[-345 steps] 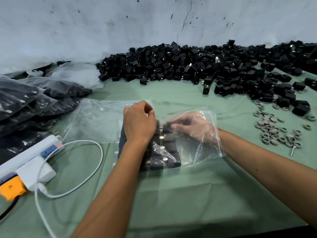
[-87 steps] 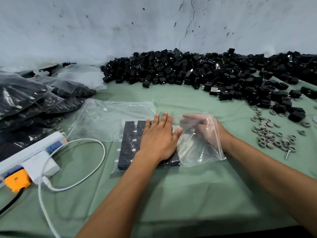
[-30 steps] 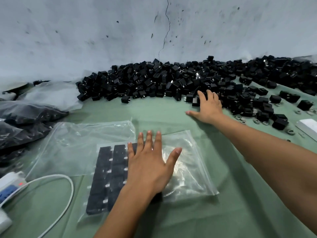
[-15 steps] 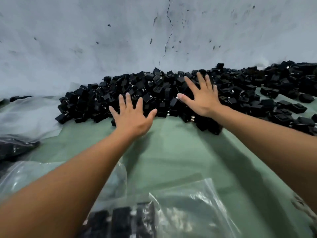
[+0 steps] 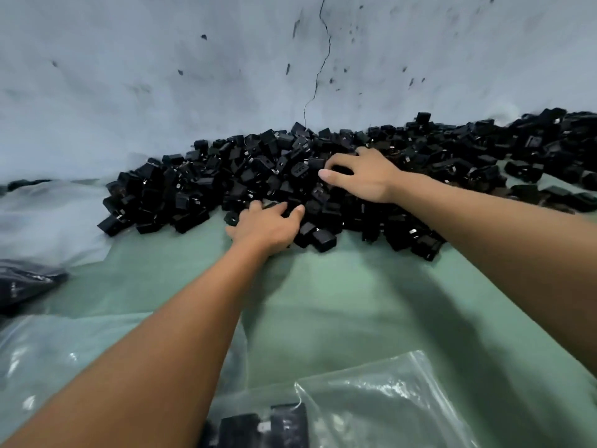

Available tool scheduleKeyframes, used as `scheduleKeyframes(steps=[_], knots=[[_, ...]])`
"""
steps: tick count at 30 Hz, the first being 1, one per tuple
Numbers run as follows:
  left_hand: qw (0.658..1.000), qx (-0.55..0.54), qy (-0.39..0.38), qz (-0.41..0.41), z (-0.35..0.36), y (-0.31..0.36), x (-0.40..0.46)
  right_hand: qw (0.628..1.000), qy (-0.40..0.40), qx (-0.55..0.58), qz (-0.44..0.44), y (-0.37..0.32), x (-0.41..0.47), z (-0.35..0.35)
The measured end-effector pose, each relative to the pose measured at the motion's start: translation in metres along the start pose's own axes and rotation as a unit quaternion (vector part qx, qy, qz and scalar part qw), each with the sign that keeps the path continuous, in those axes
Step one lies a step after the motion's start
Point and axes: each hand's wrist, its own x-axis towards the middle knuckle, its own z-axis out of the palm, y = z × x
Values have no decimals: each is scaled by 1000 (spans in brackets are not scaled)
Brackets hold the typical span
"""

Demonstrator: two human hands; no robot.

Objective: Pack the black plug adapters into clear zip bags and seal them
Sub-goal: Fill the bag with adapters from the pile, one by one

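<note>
A long heap of loose black plug adapters (image 5: 245,176) lies against the wall at the far side of the green table (image 5: 355,302). My left hand (image 5: 265,227) reaches into the heap's near edge, its fingers curled among the adapters. Farther back and to the right, my right hand (image 5: 361,179) sits on top of the heap with its fingers curled over adapters and the thumb stretched out to the left. At the bottom of the view lies a clear zip bag (image 5: 387,399) with a row of packed adapters (image 5: 258,428) inside it, partly hidden by my left forearm.
A second clear bag (image 5: 48,350) lies flat at the lower left. A filled dark bag (image 5: 22,282) rests at the left edge, with crumpled clear plastic (image 5: 48,215) behind it. The pale cracked wall stands right behind the heap.
Both hands have come off the bag and reached forward. From spread flat above the heap, they have dropped into it and curled their fingers round adapters. The view has tilted toward the heap.
</note>
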Motion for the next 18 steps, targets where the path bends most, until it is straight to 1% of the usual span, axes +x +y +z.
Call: scheduleKeyframes(steps=[2,3,4,6,7,8,9,11,13,14,15,16,17,18], knots=[[999,-33,-28,24,4,12,-15,1000,-11,5,-26,-16,-19,10],[996,-70,-47,37,5,16,-24,999,-14,10,-39,-23,-30,15],[989,-125,-61,47,4,18,-32,999,-16,19,-47,-28,-41,20],[966,-243,-62,64,-3,17,-52,998,-9,28,-54,-34,-67,20],[954,-283,-56,76,-8,14,-65,998,3,30,-53,-36,-81,16],[948,-300,-54,94,-14,11,-78,998,22,28,-48,-38,-94,10],[945,-302,-54,110,-19,8,-87,998,47,26,-40,-40,-106,6],[955,-263,-56,126,-28,5,-110,993,113,33,-20,-45,-136,-1],[970,-195,-55,137,-34,1,-133,978,187,95,-5,-52,-169,-4],[975,-168,-45,139,-37,0,-145,963,223,153,3,-55,-186,-4],[977,-159,-28,141,-39,1,-158,940,254,227,16,-58,-205,-5],[975,-166,-7,147,-42,4,-172,907,275,317,36,-61,-224,-4],[969,-185,15,162,-43,8,-187,864,284,411,64,-63,-244,-1],[960,-204,32,191,-45,14,-203,823,279,487,87,-65,-262,3]])
